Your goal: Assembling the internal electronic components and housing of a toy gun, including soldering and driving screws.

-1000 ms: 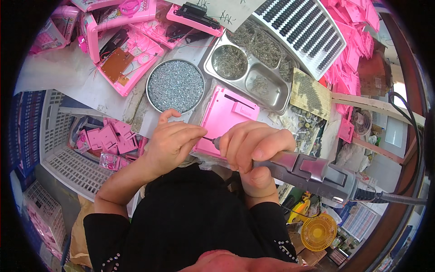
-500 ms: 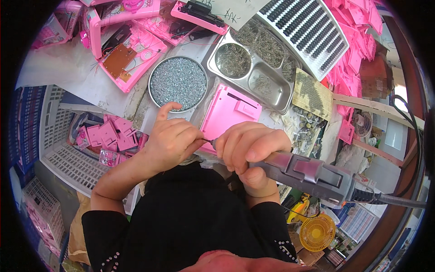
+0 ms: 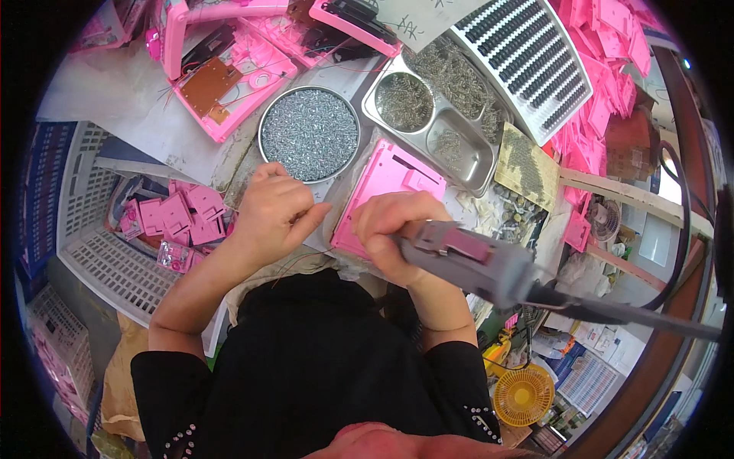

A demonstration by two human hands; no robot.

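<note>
My right hand (image 3: 395, 228) is wrapped round a grey electric screwdriver (image 3: 475, 262), whose cord runs off to the right. The driver's tip is hidden behind my fingers, over the near part of a pink plastic housing (image 3: 384, 178). That housing lies on the bench in front of me. My left hand (image 3: 277, 212) is closed just left of it, fingers curled under and thumb sticking out towards the housing. What those fingers hold, if anything, cannot be seen. Directly beyond my left knuckles stands a round metal bowl full of small silvery screws (image 3: 310, 131).
A steel tray (image 3: 480, 170) with small springs stands beyond the housing. Further right are a white rack of black parts (image 3: 527, 65) and piled pink parts (image 3: 604, 99). Opened pink cases with wires (image 3: 229, 84) lie far left; a grey plastic crate (image 3: 107, 245) sits low on the left.
My hands have moved apart: the left has drawn back leftward and curled its fingers, while the right has shifted slightly up with the screwdriver. The view has also shifted a little.
</note>
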